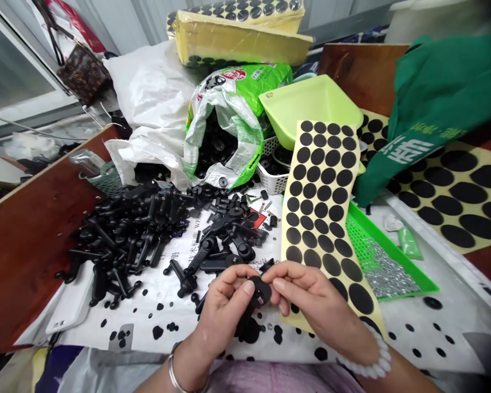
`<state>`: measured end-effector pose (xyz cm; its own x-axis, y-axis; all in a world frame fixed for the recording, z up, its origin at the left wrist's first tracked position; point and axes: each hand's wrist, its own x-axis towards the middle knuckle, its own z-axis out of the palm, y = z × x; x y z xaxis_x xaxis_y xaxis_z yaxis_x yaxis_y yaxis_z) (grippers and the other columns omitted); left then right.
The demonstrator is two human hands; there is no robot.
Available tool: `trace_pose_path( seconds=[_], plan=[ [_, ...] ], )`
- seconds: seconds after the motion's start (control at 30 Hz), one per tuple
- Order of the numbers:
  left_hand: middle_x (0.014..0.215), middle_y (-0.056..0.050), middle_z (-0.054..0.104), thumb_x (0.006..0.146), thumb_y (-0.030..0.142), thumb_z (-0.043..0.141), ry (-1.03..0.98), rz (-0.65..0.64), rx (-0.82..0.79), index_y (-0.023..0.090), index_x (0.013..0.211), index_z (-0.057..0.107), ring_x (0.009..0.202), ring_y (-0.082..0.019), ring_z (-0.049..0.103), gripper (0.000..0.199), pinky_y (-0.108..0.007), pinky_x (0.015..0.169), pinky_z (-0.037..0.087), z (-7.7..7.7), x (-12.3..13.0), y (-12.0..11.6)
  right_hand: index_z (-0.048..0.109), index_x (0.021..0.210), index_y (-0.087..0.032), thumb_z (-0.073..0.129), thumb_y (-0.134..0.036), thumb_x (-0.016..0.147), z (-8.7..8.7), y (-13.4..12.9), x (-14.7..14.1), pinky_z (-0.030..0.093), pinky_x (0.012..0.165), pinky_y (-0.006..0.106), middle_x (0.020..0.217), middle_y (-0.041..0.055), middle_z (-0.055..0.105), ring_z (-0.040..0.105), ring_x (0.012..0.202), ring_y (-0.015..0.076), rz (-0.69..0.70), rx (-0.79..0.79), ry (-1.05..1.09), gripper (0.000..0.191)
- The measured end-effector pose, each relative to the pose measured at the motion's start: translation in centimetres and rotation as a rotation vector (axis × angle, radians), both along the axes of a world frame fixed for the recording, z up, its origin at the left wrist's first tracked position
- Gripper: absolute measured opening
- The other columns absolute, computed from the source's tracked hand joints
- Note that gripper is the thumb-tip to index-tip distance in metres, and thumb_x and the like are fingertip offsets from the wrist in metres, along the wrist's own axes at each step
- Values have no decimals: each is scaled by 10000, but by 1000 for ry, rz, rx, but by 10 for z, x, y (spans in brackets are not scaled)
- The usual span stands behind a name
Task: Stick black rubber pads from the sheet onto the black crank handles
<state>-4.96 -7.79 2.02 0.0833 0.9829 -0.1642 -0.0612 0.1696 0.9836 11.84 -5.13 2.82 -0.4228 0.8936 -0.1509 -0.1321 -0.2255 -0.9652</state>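
Between my hands, near the front edge of the table, is a black part with a round disc. My left hand is closed around it, thumb on the disc's face. The fingertips of my right hand are pinched together at the disc's right edge; whether they hold a small piece of their own is hidden. A cream sheet of round black stickers lies beside and partly under my right hand. Beyond my left hand are loose black jointed parts, with a large heap of black parts further left.
An open green-white bag of black pieces stands at the back, beside a lime basin. A green tray holds small metal pieces at right. A white phone lies left. Wooden boards and green cloth flank the table.
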Motion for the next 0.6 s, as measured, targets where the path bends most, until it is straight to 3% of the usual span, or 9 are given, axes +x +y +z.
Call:
trace_pose_path(
  seconds=[0.07,0.17,0.23,0.3,0.37,0.43,0.53,0.6],
  plan=[
    [767,-35,657,866,394,523,154,73,94,171,1021,594,637,-151,602,281,-260,614,492,4,-10,5,652,871,-202,568,-299,839,5,-4,12,462,549,230,686,2,634,555,576,111,-49,62,-40,132],
    [1101,-85,637,875,345,510,640,201,357,207,1202,556,959,-231,601,358,-351,877,451,9,-31,20,641,924,-229,556,-294,861,11,-12,36,480,584,253,762,15,655,590,647,139,-214,244,-206,124],
    [1217,-119,577,843,335,548,973,174,487,203,1266,524,1099,-299,531,444,-438,973,377,10,-40,30,629,940,-242,550,-269,872,11,-18,51,482,619,272,801,16,657,604,688,152,-309,379,-341,108],
    [1273,-163,521,819,328,571,1170,172,588,173,1277,512,1154,-350,480,487,-506,981,349,9,-41,34,621,944,-242,545,-226,875,7,-22,62,477,676,298,847,23,654,608,760,170,-345,531,-488,104],
    [1272,-174,510,816,292,579,1177,206,688,164,1238,531,1166,-343,471,445,-500,972,365,5,-33,28,623,952,-225,540,-182,868,0,-26,69,460,722,335,882,40,644,594,819,191,-320,717,-626,125],
    [1150,-136,591,824,263,575,1052,114,701,181,1142,582,1076,-287,543,329,-422,916,434,1,-18,15,635,954,-197,528,-158,861,-8,-29,72,429,737,377,873,57,631,571,816,206,-265,873,-749,146],
    [924,-63,662,853,311,546,807,-243,360,212,1136,574,741,-185,622,301,-301,672,504,-7,5,-3,648,937,-164,517,-152,856,-16,-33,70,387,732,404,830,67,604,533,779,211,-215,937,-879,154],
    [923,-58,662,861,356,537,588,-349,79,217,1251,485,651,-150,604,418,-266,583,488,-11,17,-7,645,942,-147,522,-153,851,-18,-35,69,374,740,407,831,72,592,514,783,212,-206,925,-907,153]
  ],
)
